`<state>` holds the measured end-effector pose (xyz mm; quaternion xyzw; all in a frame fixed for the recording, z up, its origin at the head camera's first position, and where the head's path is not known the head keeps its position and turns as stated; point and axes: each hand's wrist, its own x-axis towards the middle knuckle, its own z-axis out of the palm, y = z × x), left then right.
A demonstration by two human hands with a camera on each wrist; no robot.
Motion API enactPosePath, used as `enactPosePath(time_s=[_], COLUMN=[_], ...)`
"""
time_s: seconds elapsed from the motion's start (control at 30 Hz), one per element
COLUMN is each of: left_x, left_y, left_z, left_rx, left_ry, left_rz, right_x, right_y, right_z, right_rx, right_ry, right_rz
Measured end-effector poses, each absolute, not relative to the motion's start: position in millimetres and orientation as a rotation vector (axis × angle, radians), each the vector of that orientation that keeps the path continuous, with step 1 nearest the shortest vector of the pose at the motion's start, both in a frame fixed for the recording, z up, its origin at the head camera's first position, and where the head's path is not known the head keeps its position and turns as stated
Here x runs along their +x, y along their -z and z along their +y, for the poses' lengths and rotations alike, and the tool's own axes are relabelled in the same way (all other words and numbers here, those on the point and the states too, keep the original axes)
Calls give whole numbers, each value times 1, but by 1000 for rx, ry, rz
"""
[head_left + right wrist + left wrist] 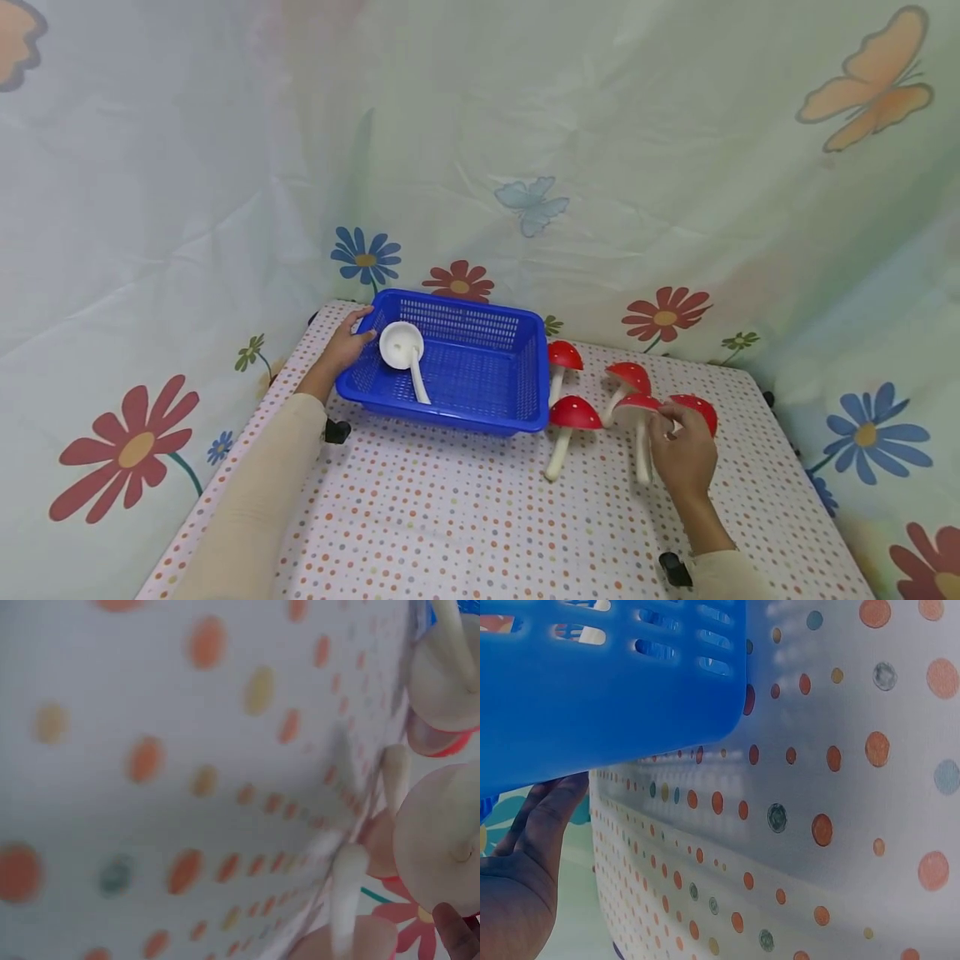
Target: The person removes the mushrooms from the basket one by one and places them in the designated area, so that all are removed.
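My left hand (345, 346) grips the left rim of a blue plastic basket (442, 421), its thumb over the edge. In the left wrist view, that hand's fingers (551, 817) reach up against the basket's side. Inside the basket lies a white ladle (401, 346), bowl toward the left and handle toward the front. My right hand (684, 454) pinches the cap edge of a red-capped toy mushroom (642, 454) with a pale stem pointing down. The right wrist view shows the pale underside of its cap (435, 832) with a fingertip at the edge.
Other toy mushrooms stand right of the basket: a front one (573, 414), a back one (564, 357), one behind the held mushroom (628, 377), and one partly hidden by my right hand (697, 408). A dotted cloth (465, 517) covers the table; a printed curtain (450, 150) hangs behind.
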<state>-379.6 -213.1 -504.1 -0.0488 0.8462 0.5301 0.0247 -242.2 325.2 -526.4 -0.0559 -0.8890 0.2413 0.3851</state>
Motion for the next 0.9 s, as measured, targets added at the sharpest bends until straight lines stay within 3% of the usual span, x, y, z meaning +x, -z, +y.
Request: enactPosePath(time_s=[0.9], left_x=[-378], left_y=[498], left_z=[-214], left_rx=[-195], left_ry=[-1634], left_rz=[2573], right_x=[-215], right_y=[546], right_z=[314], right_rx=[-58], right_ry=[-600], right_rz=[-2433])
